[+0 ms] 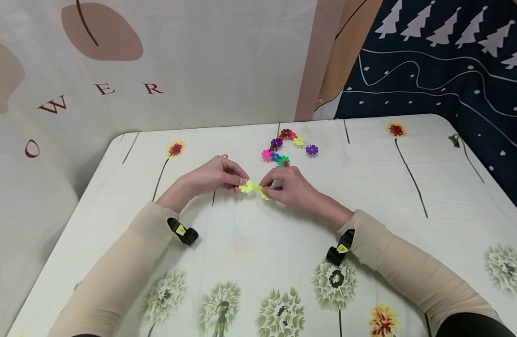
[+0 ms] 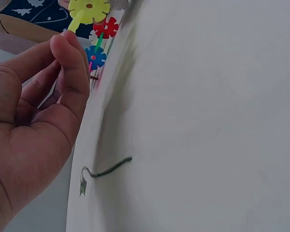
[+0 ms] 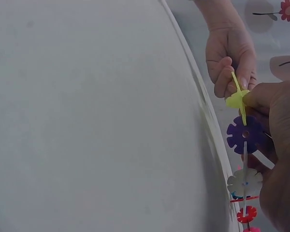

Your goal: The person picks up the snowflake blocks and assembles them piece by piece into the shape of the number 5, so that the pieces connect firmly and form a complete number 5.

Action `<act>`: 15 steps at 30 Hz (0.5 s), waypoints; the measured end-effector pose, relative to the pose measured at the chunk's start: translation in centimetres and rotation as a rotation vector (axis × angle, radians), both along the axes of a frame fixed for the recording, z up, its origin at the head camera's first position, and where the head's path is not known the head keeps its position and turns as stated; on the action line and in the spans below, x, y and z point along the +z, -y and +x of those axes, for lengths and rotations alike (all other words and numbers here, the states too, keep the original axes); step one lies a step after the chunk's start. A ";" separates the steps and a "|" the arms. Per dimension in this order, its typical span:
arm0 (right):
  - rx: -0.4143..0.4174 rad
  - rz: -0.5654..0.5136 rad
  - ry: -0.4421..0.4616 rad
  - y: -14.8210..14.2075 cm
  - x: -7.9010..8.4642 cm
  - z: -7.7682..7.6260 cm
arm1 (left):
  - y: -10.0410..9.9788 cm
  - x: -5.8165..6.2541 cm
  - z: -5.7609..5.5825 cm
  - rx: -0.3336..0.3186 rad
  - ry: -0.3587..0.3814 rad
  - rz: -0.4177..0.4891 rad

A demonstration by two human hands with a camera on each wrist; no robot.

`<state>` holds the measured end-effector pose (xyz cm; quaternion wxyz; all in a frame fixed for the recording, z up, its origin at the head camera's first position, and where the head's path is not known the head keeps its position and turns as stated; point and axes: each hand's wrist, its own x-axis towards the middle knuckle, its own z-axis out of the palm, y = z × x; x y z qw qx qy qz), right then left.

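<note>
Between my two hands is a short run of yellow notched plastic discs (image 1: 246, 186), slotted together at angles. My left hand (image 1: 216, 177) pinches the yellow disc at the left end between thumb and fingers. My right hand (image 1: 293, 188) pinches the yellow piece to its right. In the right wrist view, a purple disc (image 3: 245, 135) is slotted below the yellow ones, followed by a white disc (image 3: 245, 182) and a small red one (image 3: 246, 214). My right fingers partly hide this stretch. The left wrist view shows a red disc (image 2: 106, 28) and a blue disc (image 2: 95, 57).
Beyond my hands, a multicoloured disc chain (image 1: 277, 143) curves over the flower-printed tablecloth (image 1: 237, 234). A purple disc (image 1: 311, 150) lies just right of it; whether they join, I cannot tell. Printed curtain (image 1: 224, 61) and dark tree-patterned cloth (image 1: 410, 103) stand behind the table.
</note>
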<state>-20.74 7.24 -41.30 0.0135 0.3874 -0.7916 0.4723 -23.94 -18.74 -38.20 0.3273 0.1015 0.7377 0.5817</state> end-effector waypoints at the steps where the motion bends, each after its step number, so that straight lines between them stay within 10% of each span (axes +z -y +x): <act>1: -0.001 -0.002 -0.006 0.0 0.0 0.0 | -0.1 0.0 0.0 -0.004 0.002 0.006; 15: -0.014 -0.082 -0.189 0.1 -0.4 0.3 | -1.1 -0.1 0.6 0.025 0.091 0.123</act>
